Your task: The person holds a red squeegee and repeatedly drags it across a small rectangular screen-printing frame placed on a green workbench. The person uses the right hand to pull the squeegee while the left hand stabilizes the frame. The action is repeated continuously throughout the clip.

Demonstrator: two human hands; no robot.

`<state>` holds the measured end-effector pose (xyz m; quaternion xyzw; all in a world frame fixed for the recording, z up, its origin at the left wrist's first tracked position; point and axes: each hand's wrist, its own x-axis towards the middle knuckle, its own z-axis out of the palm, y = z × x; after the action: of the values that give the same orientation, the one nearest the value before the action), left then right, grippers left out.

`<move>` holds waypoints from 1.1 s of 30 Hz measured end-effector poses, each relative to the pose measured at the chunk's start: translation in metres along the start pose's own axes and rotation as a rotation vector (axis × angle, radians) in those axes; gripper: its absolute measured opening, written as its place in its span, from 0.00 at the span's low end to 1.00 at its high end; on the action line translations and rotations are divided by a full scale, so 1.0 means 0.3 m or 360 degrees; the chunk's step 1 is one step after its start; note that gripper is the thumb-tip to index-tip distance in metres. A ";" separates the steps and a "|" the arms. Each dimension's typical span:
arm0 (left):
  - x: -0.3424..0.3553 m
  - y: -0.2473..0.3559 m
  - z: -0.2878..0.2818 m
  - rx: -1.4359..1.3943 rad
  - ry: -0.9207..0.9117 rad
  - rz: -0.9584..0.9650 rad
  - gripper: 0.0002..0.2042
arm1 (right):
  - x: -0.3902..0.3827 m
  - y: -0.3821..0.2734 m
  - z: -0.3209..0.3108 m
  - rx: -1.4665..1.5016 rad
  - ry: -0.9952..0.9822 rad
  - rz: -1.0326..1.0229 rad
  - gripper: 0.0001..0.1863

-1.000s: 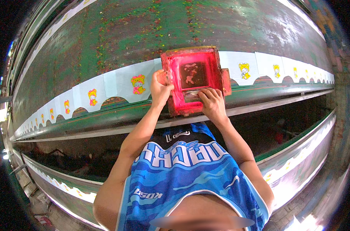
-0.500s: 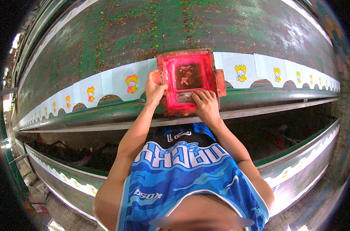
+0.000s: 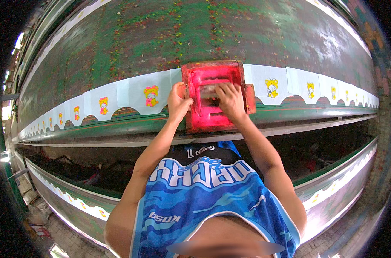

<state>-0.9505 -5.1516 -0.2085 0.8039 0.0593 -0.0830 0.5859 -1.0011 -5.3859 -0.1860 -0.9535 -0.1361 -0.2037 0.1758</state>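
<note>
A view from a head-worn camera looks straight down at a person's two bare arms reaching forward over a long green printing table [image 3: 247, 34], its surface flecked with old spots of coloured ink. A pale blue strip of fabric pieces [image 3: 131, 92] with scalloped lower edges runs along the near side of the table from left to right, each piece carrying a small yellow and pink cartoon figure [image 3: 151, 95]. Sitting on this strip, right in front of the person, is a square printing frame [image 3: 214, 96] stained bright pink and red, lying flat so its screen presses against the cloth beneath. The left hand [image 3: 178, 103] clasps the frame's left edge, fingers curled around the wood, seemingly to keep it from sliding. The right hand [image 3: 230, 99] lies inside the frame, fingers bent down onto what looks like a small squeegee or blade [image 3: 209, 91]; motion blur hides it, so whether the hand fully grips it cannot be told. Printed figures show on both sides of the frame, to the left and to the right [image 3: 271, 87]. Below the table edge a dark shelf space [image 3: 75, 167] holds dim clutter, and a second lower rail with a similar scalloped strip [image 3: 66, 195] curves across. The person wears a blue patterned sleeveless jersey [image 3: 204, 202].
</note>
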 end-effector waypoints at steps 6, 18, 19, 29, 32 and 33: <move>-0.006 0.016 -0.002 0.0046 0.0018 0.0155 0.34 | 0.219 0.095 0.002 0.0059 -0.0078 0.0048 0.10; 0.019 -0.075 0.012 0.0113 -0.0062 -0.0003 0.35 | -0.179 -0.134 -0.100 0.0079 -0.0144 0.0118 0.16; 0.018 -0.075 0.011 0.0080 -0.0074 -0.0052 0.36 | -0.197 -0.146 -0.107 0.0064 -0.0177 0.0122 0.16; -0.019 0.002 0.061 -0.0354 -0.0092 -0.0126 0.38 | -0.207 -0.087 -0.192 0.0133 -0.0231 0.0132 0.17; -0.045 0.070 0.180 -0.0409 -0.0080 0.0046 0.38 | -0.238 -0.001 -0.263 0.0082 -0.0193 0.0122 0.17; -0.050 0.094 0.230 -0.0373 -0.0051 0.0126 0.38 | -0.250 0.038 -0.288 0.0082 -0.0161 0.0132 0.17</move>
<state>-0.9640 -5.2259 -0.1998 0.7301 0.0273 -0.0652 0.6796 -1.0928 -5.4440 -0.1480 -0.9625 -0.1104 -0.1441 0.2014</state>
